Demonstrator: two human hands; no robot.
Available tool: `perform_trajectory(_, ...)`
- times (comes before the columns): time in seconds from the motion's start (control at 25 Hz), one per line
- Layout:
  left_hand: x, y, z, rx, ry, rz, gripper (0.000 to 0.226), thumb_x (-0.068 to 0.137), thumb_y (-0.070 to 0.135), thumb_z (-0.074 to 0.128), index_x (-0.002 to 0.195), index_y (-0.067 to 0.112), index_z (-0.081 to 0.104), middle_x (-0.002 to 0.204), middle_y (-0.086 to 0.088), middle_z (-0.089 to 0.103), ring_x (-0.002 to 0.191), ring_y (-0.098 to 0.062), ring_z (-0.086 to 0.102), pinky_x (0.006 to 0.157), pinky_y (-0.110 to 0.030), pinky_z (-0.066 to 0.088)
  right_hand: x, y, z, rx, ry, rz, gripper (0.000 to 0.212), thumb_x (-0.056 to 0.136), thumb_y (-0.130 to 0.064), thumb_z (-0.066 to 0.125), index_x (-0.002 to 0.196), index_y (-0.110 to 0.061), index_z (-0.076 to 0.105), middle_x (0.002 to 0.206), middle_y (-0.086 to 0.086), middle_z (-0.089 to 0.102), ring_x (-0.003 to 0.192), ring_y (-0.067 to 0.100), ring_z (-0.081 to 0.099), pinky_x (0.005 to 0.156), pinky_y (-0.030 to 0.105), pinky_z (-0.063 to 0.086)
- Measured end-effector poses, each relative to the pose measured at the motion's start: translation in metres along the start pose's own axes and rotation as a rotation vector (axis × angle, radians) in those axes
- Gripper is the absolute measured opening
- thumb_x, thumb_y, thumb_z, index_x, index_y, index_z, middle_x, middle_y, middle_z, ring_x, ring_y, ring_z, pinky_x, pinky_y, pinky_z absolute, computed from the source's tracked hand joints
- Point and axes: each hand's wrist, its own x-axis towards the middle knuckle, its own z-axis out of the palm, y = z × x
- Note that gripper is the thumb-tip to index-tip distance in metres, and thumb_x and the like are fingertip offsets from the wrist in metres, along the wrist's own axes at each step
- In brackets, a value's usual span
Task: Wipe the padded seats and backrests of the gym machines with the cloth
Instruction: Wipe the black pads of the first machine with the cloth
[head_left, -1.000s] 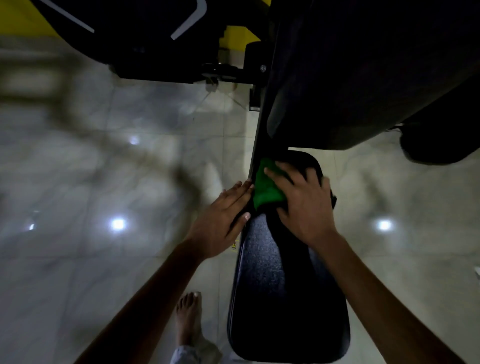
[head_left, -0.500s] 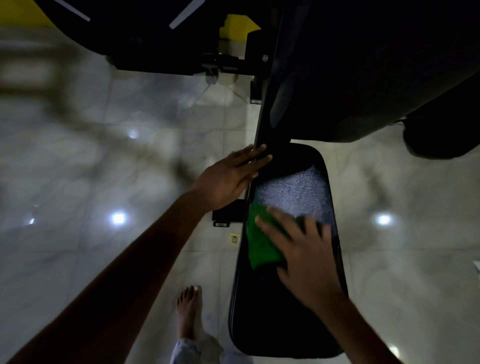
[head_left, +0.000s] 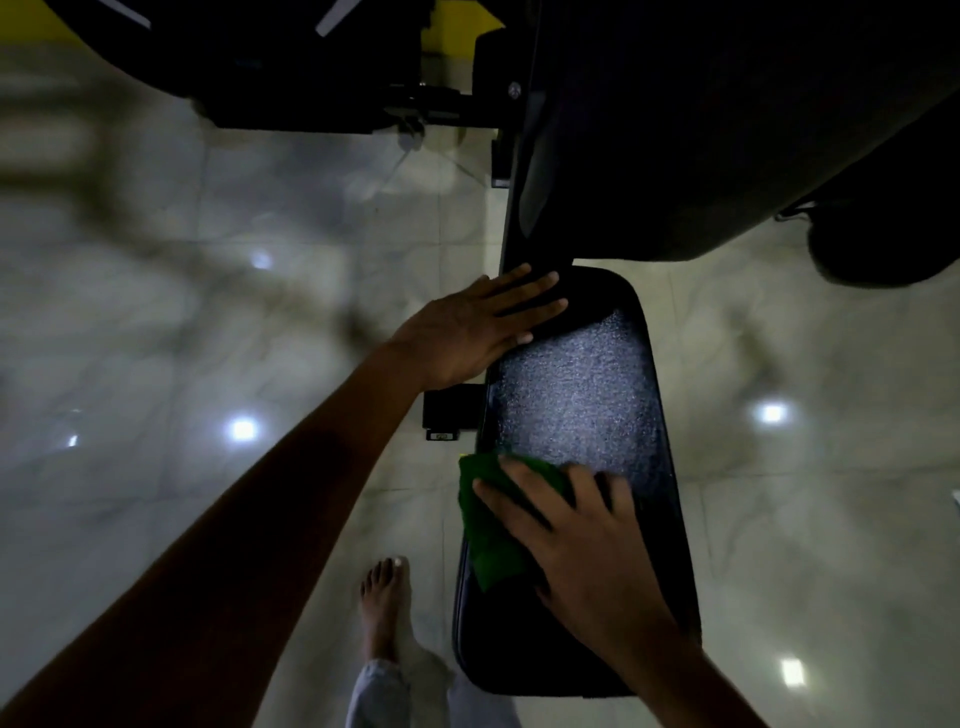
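Two hands: right hand presses cloth on seat.

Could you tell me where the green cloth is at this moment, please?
In the head view, the green cloth lies on the left edge of the black padded seat, pressed flat beneath the right hand, nearer the person than the left hand.

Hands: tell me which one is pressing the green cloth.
The right hand, lower on the padded seat, presses the green cloth under flat fingers. The left hand rests bare at the seat's far end.
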Motion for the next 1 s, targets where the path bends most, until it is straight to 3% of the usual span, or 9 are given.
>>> perform_trajectory(0.2, -0.002, 0.006, 0.000, -0.006, -0.028, -0.034, 0.054, 0.098, 0.036, 0.020, 0.148, 0.018, 0.027, 0.157, -0.005, 0.020, 0.145, -0.027, 0.015, 0.115, -0.046, 0.025, 0.029, 0.018, 0.000, -0.033, 0.020, 0.165, 0.100, 0.040, -0.030, 0.085, 0.133, -0.031, 0.049, 0.135, 0.001, 0.051, 0.101, 0.030, 0.042, 0.079, 0.037, 0.026)
perform_trajectory(0.36, -0.005, 0.019, 0.001, 0.001, -0.044, -0.112, 0.056, 0.098, 0.037, 0.020, 0.151, 0.019, 0.019, 0.159, -0.004, 0.010, 0.147, -0.023, 0.005, 0.117, -0.039, 0.008, -0.029, 0.000, 0.006, -0.033, -0.022, -0.026, 0.111, 0.031, -0.038, 0.086, 0.133, -0.031, 0.045, 0.140, -0.003, 0.041, 0.102, 0.029, 0.043, 0.081, 0.040, 0.029)
perform_trajectory(0.44, -0.006, 0.026, 0.004, 0.023, -0.038, -0.126, 0.059, 0.097, 0.039, 0.017, 0.151, 0.017, 0.017, 0.160, -0.005, 0.009, 0.147, -0.022, 0.004, 0.117, -0.036, 0.003, -0.034, 0.024, 0.004, -0.084, -0.006, -0.029, 0.113, 0.028, -0.034, 0.086, 0.133, -0.032, 0.044, 0.139, -0.003, 0.042, 0.098, 0.030, 0.043, 0.078, 0.040, 0.030)
perform_trajectory(0.52, -0.008, 0.030, 0.008, 0.069, -0.031, -0.114, 0.060, 0.097, 0.039, 0.015, 0.151, 0.013, 0.016, 0.159, -0.007, 0.011, 0.147, -0.021, 0.004, 0.118, -0.037, 0.004, -0.011, 0.058, 0.002, -0.111, 0.050, 0.085, 0.102, 0.038, -0.033, 0.081, 0.133, -0.032, 0.044, 0.136, 0.001, 0.050, 0.097, 0.030, 0.041, 0.076, 0.038, 0.030)
perform_trajectory(0.64, -0.008, 0.036, 0.011, 0.064, -0.015, -0.113, 0.059, 0.098, 0.037, 0.015, 0.151, 0.009, 0.015, 0.159, -0.008, 0.010, 0.147, -0.020, 0.001, 0.119, -0.035, 0.001, 0.022, 0.084, -0.003, -0.107, 0.146, 0.278, 0.070, 0.064, -0.038, 0.051, 0.133, -0.031, 0.048, 0.134, 0.003, 0.054, 0.098, 0.029, 0.042, 0.074, 0.034, 0.024)
perform_trajectory(0.72, -0.008, 0.037, 0.009, 0.075, -0.014, -0.114, 0.060, 0.098, 0.037, 0.016, 0.151, 0.008, 0.014, 0.159, -0.009, 0.009, 0.147, -0.020, 0.001, 0.119, -0.035, -0.001, 0.006, 0.072, 0.002, -0.069, 0.168, 0.300, 0.070, 0.064, -0.037, 0.042, 0.133, -0.030, 0.051, 0.137, 0.002, 0.052, 0.099, 0.028, 0.041, 0.077, 0.034, 0.025)
perform_trajectory(0.84, -0.009, 0.039, 0.006, 0.119, -0.029, -0.095, 0.061, 0.098, 0.037, 0.015, 0.150, 0.006, 0.015, 0.159, -0.011, 0.011, 0.147, -0.021, 0.003, 0.118, -0.034, 0.000, -0.038, 0.051, 0.006, -0.063, 0.141, 0.262, 0.074, 0.060, -0.033, 0.041, 0.134, -0.033, 0.046, 0.138, -0.001, 0.048, 0.097, 0.029, 0.042, 0.078, 0.036, 0.028)
perform_trajectory(1.0, -0.007, 0.045, 0.011, 0.125, -0.033, -0.066, 0.061, 0.098, 0.036, 0.017, 0.150, 0.003, 0.016, 0.158, -0.013, 0.012, 0.146, -0.022, 0.006, 0.118, -0.033, 0.000, 0.014, 0.092, 0.003, -0.117, 0.189, 0.318, 0.069, 0.063, -0.034, 0.050, 0.132, -0.031, 0.048, 0.131, 0.003, 0.055, 0.096, 0.031, 0.046, 0.073, 0.034, 0.025)
